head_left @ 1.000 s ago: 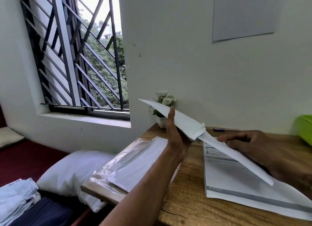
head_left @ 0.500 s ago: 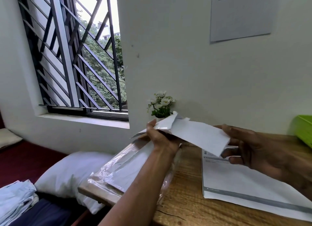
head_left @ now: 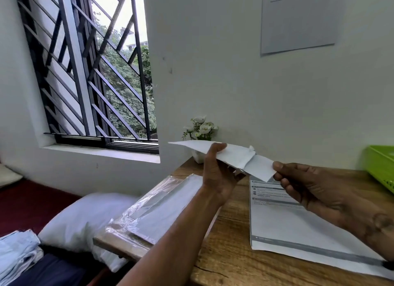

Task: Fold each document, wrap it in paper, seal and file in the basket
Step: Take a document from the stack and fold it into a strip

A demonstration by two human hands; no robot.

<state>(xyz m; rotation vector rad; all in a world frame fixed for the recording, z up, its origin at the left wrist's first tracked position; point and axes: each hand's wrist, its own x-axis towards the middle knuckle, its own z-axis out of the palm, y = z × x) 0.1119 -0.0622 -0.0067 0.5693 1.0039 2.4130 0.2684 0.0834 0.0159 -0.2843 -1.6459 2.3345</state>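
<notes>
Above the wooden desk (head_left: 230, 258) I hold a white paper wrap (head_left: 232, 154) nearly flat, with a folded document (head_left: 259, 167) sticking out of its right end. My left hand (head_left: 217, 174) grips the wrap from below, thumb on top. My right hand (head_left: 309, 183) pinches the document's right edge. A green basket (head_left: 380, 165) stands at the desk's far right, partly cut off by the frame.
A white mailer bag with a grey strip (head_left: 298, 228) lies on the desk under my right hand. A plastic-wrapped pack of sheets (head_left: 153, 211) sits at the desk's left edge. A small flower pot (head_left: 200, 132) stands by the wall. A pillow (head_left: 81, 217) lies left of the desk.
The wrap has swung from a steep tilt to nearly level. My right hand moved from under the long sheet to pinching the document's end. The camera tilted slightly.
</notes>
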